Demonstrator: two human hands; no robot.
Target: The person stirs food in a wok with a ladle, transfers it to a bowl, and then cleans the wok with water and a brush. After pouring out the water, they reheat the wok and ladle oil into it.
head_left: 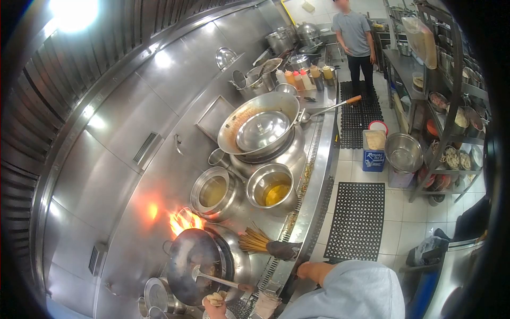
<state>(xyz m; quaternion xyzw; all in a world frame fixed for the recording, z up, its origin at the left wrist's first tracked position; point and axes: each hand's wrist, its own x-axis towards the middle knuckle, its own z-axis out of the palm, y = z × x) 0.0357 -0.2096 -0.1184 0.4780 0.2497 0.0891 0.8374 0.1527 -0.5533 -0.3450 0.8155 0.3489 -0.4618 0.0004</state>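
My left hand (215, 304) is at the bottom edge, beside the near rim of a dark wok (186, 255). Its fingers are closed around something pale that I cannot make out. Inside the wok lies a ladle (215, 278), its wooden end pointing towards the counter edge. Flames (183, 220) rise behind the wok's far rim, and smoke blurs the contents. My right arm (313, 272) shows only as a bent piece below a grey sleeve; that hand is hidden. A pale cloth (265, 305) lies near the ladle's end.
A bamboo wok brush (257, 240) lies on the counter. Beyond it stand a pot of yellow liquid (276, 192), another pot (212, 191) and a large wok with a lid (263, 130). A person (355, 37) stands in the aisle. Loaded shelves (451, 106) line the right side.
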